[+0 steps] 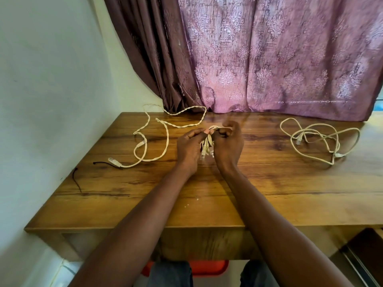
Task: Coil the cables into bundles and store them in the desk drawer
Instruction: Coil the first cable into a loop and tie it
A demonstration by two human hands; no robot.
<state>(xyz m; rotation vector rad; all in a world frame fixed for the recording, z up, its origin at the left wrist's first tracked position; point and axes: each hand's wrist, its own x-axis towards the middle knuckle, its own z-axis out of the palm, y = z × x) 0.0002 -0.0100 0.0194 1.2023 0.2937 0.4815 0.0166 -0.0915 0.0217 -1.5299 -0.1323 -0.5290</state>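
Observation:
My left hand [189,149] and my right hand [229,145] meet over the middle of the wooden desk [207,193]. Between them they grip a small folded bundle of cream cable [207,142] with its plugs hanging down. The right fingers pinch the bundle's top loop. A long twisted cream cable [165,133] lies uncoiled to the left, one plug near the desk's left edge. Another cream cable [319,139] lies in loose loops at the right. The drawer front [207,243] under the desk edge is closed.
Two thin black ties [76,179] lie at the desk's left edge by the white wall. A purple patterned curtain [269,59] hangs down to the desk's back edge. A red stool [207,268] shows under the desk between my knees.

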